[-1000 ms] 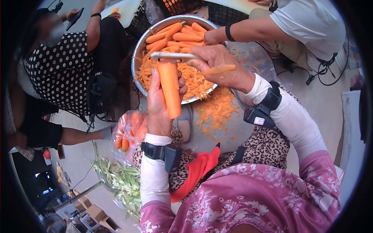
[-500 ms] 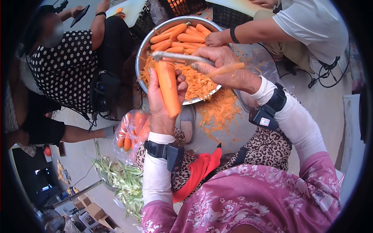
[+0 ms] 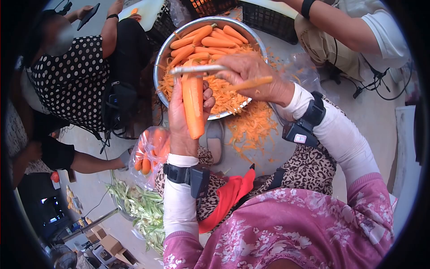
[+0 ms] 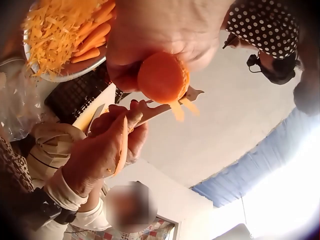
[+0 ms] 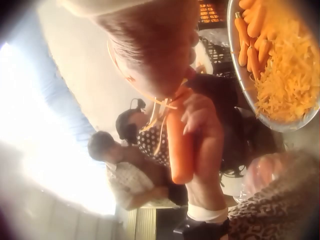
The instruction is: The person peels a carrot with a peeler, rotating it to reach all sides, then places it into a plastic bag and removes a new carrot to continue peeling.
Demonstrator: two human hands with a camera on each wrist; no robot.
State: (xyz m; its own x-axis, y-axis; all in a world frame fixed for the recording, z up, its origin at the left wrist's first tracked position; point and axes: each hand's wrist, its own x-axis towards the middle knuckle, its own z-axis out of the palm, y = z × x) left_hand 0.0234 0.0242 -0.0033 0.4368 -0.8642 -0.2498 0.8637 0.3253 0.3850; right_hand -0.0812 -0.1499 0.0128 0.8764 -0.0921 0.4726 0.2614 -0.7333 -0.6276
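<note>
My left hand [image 3: 178,123] grips a thick carrot [image 3: 193,107], its blunt end pointing toward my body. The right hand [image 3: 260,76] holds a metal peeler [image 3: 197,69], which lies across the carrot near its far end. A long strip of peel [image 3: 253,83] clings to the back of that hand. In the left wrist view, thin peels [image 4: 176,111] hang by the carrot's round end [image 4: 162,79]. Beyond both hands, a metal basin [image 3: 157,67] holds whole carrots [image 3: 219,42] and a heap of shavings [image 3: 226,96].
Shavings [image 3: 253,127] litter the floor beside the basin. A plastic bag of carrots [image 3: 150,154] and leafy husks [image 3: 139,208] lie to the left. Black crates [image 3: 268,22] stand behind the basin. One person in polka dots [image 3: 71,85] sits left, another in white [image 3: 380,36] right.
The other person's hand on the right has left the basin's carrots and moved up and away. My hands stay close to where they were, the peeler now lying more level across the carrot.
</note>
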